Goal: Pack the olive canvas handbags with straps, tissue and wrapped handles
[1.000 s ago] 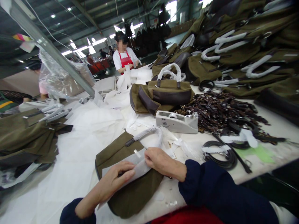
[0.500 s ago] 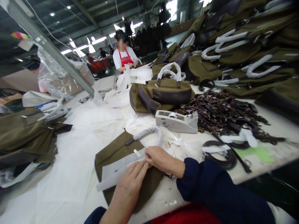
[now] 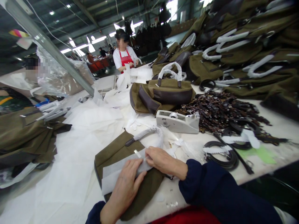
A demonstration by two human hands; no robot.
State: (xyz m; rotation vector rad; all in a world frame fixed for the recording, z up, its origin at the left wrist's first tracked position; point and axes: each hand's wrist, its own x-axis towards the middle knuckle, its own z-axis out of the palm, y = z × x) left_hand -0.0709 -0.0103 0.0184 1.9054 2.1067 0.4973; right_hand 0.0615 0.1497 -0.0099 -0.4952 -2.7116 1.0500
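An olive-green handbag (image 3: 116, 143) lies on its side on the table in front of me, its handle (image 3: 149, 132) wrapped in white padding. A strip of white tissue paper (image 3: 112, 168) crosses the bag's face. My left hand (image 3: 126, 180) rests over this paper with its fingers stretched out, thumb apart. Beside it, my right hand (image 3: 158, 159) has its fingers pinched together at the paper's upper right part. A small piece of clear or whitish tape (image 3: 137, 153) sticks up just left of the right fingers. What lies under my palms is hidden.
A grey tape dispenser (image 3: 177, 122) stands beyond the bag. Another olive bag (image 3: 173, 91) sits behind it. To the right are coiled black straps (image 3: 220, 157) and a heap of brown straps (image 3: 224, 109). Loose white sheets (image 3: 77, 155) spread leftward. A co-worker (image 3: 125, 56) stands at the far side.
My left hand has shifted slightly, its fingers moving up and left across the paper and its thumb spreading away. The paper strip's lower part now lies flatter. My right hand stays nearly in place.
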